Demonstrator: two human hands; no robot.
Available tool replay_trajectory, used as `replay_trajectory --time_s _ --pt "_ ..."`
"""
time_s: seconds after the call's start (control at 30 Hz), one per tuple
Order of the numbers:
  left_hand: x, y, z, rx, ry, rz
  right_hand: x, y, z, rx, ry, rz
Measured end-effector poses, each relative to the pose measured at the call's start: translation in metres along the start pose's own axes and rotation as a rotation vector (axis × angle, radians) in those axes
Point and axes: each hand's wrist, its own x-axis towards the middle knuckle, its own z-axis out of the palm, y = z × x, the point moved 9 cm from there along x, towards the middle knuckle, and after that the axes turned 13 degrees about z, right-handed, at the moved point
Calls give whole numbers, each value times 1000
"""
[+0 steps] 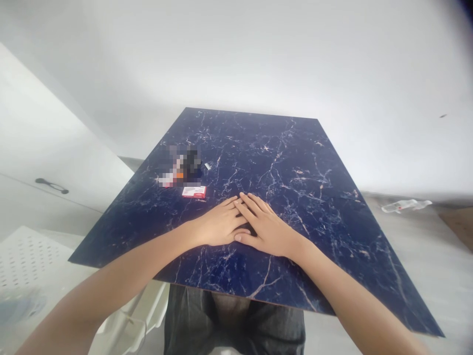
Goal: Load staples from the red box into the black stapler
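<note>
My left hand [219, 224] lies flat on the dark blue marble-patterned table [295, 172], fingers stretched out and holding nothing. My right hand [269, 227] rests palm down beside it, its fingertips overlapping those of the left. Its fingers are spread, with nothing in them. Just beyond my left hand sits a small red and white box [194, 192]. Behind that box is a pixelated patch [181, 167] with black, orange, red and white areas; what it covers cannot be made out. A small whitish piece [207, 166] lies to its right.
White walls stand behind the table. A white cabinet with a dark handle [51, 186] is at the left, above a white perforated plastic item [27, 256]. Clear plastic wrapping [405, 205] lies on the floor at the right, near a brown cardboard-like piece [458, 224].
</note>
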Motion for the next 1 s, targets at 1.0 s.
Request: replay_trajectory --time_s 1.0 --pt "-81 -133 -70 291 65 -419 -2 12 -7 9 165 -1"
